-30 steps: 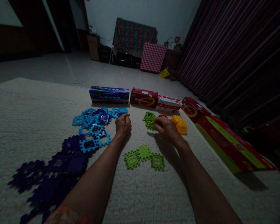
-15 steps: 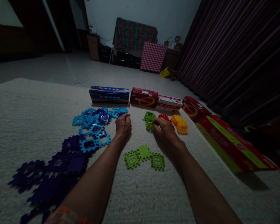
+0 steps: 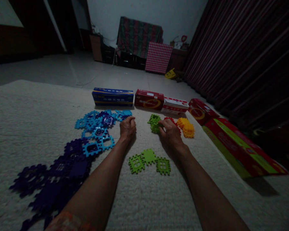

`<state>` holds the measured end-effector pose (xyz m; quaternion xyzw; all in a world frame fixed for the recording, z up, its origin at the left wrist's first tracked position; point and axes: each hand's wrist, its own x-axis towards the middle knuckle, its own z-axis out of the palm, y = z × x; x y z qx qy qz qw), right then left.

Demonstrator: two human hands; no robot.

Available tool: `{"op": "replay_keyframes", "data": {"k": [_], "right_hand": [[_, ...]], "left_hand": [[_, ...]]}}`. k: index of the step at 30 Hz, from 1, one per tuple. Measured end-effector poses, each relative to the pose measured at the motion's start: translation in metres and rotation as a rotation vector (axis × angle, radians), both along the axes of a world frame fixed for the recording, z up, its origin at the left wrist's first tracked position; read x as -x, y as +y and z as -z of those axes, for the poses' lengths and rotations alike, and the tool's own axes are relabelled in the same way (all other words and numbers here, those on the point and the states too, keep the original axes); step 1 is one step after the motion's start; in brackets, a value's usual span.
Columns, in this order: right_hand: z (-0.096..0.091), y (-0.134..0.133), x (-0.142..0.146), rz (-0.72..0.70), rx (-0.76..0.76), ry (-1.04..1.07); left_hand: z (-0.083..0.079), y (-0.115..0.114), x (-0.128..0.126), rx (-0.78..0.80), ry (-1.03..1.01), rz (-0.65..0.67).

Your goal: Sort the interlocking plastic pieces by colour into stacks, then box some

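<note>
At the fingertips of the right hand (image 3: pixel 170 133) sits a small stack of green tiles (image 3: pixel 154 123). The fingers are bent down onto its near edge and touch it, though whether they pinch a piece cannot be told. Just behind that hand a red tile (image 3: pixel 170 120) peeks out, and to its right lies a heap of orange tiles (image 3: pixel 186 127). The left hand (image 3: pixel 127 127) rests on the carpet (image 3: pixel 26 122) curled into a fist; nothing shows inside it. Nearer the body, between the two forearms, three loose green tiles (image 3: pixel 149 160) lie flat, apart from the stack. Left of the left hand spreads a patch of light-blue tiles (image 3: pixel 98 125), and nearer still a wider patch of dark purple tiles (image 3: pixel 60 173). Beyond both hands stands a row of boxes: a blue box (image 3: pixel 112 97), a red box (image 3: pixel 148 99) and others, curving round to a long red-and-green box (image 3: pixel 240 147) on the right. Judging by how things lie, the colours are already kept apart; green and orange are partly heaped, while the three green pieces and the blue and purple patches lie unstacked.
</note>
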<state>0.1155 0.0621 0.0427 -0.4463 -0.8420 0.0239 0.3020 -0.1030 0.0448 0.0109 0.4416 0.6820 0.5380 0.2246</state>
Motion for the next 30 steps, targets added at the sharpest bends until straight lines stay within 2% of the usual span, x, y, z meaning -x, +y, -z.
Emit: {"op": "replay_keyframes", "data": {"k": [14, 19, 22, 26, 30], "right_hand": [[0.0, 0.001, 0.0, -0.012, -0.029, 0.034], [-0.007, -0.001, 0.002, -0.021, -0.035, 0.076], [-0.014, -0.006, 0.006, -0.088, -0.008, 0.059], [-0.017, -0.018, 0.012, -0.192, 0.12, 0.034], [-0.021, -0.043, 0.009, -0.243, 0.408, 0.045]], "left_hand": [[-0.002, -0.001, 0.0, 0.017, 0.072, -0.004], [-0.001, 0.0, 0.0, 0.022, 0.061, -0.001], [0.0, 0.001, 0.001, 0.022, 0.056, 0.011], [0.004, 0.003, 0.002, 0.007, 0.072, -0.003], [0.007, 0.006, 0.003, -0.006, 0.077, 0.006]]}}
